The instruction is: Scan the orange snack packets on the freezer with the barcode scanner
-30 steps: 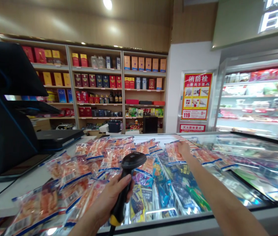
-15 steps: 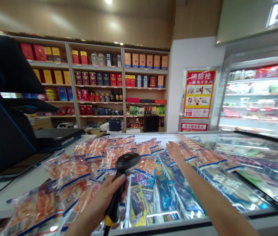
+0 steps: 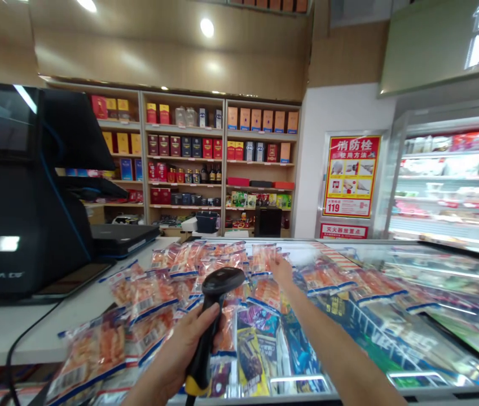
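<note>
My left hand [image 3: 200, 332] is wrapped around the handle of a black barcode scanner [image 3: 221, 280] with a yellow base, its head pointing forward above the goods. Farther out, my right hand [image 3: 280, 269] has its fingers closed at the right edge of a clear packet of orange-pink food [image 3: 263, 258], which has a blue strip along its bottom. Similar packets [image 3: 148, 293] lie spread over the glass-topped freezer and the counter's edge. One larger packet [image 3: 91, 352] with a barcode rests near the front left.
A black checkout terminal [image 3: 31, 225] stands on the white counter [image 3: 6, 332] at left, its cable hanging off the front. Through the freezer glass show colourful wrapped goods [image 3: 251, 355] and wire baskets. Behind are shelves of boxes [image 3: 186, 146] and a lit fridge [image 3: 455, 180] at right.
My right hand has moved left from a bare patch of glass to a packet and closed on its edge. The view has tilted up and turned left. The scanner stays in my left hand.
</note>
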Motion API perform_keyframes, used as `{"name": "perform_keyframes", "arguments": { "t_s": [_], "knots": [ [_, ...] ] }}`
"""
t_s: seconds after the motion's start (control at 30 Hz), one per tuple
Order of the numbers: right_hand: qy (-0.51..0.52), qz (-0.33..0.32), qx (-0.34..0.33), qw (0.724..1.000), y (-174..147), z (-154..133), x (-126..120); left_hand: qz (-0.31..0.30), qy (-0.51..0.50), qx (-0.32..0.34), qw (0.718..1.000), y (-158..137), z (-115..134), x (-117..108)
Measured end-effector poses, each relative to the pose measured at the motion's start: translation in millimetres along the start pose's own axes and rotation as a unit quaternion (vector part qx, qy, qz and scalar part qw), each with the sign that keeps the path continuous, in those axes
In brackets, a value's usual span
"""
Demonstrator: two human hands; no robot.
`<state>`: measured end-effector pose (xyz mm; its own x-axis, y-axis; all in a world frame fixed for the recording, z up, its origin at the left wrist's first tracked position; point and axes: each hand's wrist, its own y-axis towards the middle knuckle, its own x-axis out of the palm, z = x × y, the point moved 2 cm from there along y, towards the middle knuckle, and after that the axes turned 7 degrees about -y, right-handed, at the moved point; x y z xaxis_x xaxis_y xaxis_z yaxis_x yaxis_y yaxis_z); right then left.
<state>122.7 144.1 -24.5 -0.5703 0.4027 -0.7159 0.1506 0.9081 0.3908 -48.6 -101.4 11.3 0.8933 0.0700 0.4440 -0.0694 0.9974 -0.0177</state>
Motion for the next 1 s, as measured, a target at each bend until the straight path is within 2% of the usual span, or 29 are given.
{"name": "perform_keyframes", "arguments": {
  "t_s": [0.13, 0.33, 0.47, 0.77, 0.87, 1.0],
  "knots": [
    [0.117, 0.09, -0.012, 0.989, -2, 19, -19, -0.023, 0.002, -0.006, 1.0, -1, -2, 8],
    [0.184, 0.126, 0.019, 0.975, -5, 53, -39, -0.086, 0.028, -0.013, 0.996, 1, -10, 31],
    [0.179, 0.137, 0.021, 0.974, -9, 63, -50, -0.117, 0.037, -0.026, 0.992, -2, -15, 46],
    [0.171, 0.113, 0.012, 0.979, -23, 69, -73, -0.115, 0.031, -0.054, 0.991, -6, -21, 61],
    [0.132, 0.109, 0.002, 0.985, -28, 92, -91, -0.102, 0.029, -0.057, 0.993, -5, -24, 65],
    [0.043, 0.097, 0.009, 0.994, -40, 142, -120, -0.091, 0.028, -0.039, 0.995, -3, -29, 68]
  ]
}}
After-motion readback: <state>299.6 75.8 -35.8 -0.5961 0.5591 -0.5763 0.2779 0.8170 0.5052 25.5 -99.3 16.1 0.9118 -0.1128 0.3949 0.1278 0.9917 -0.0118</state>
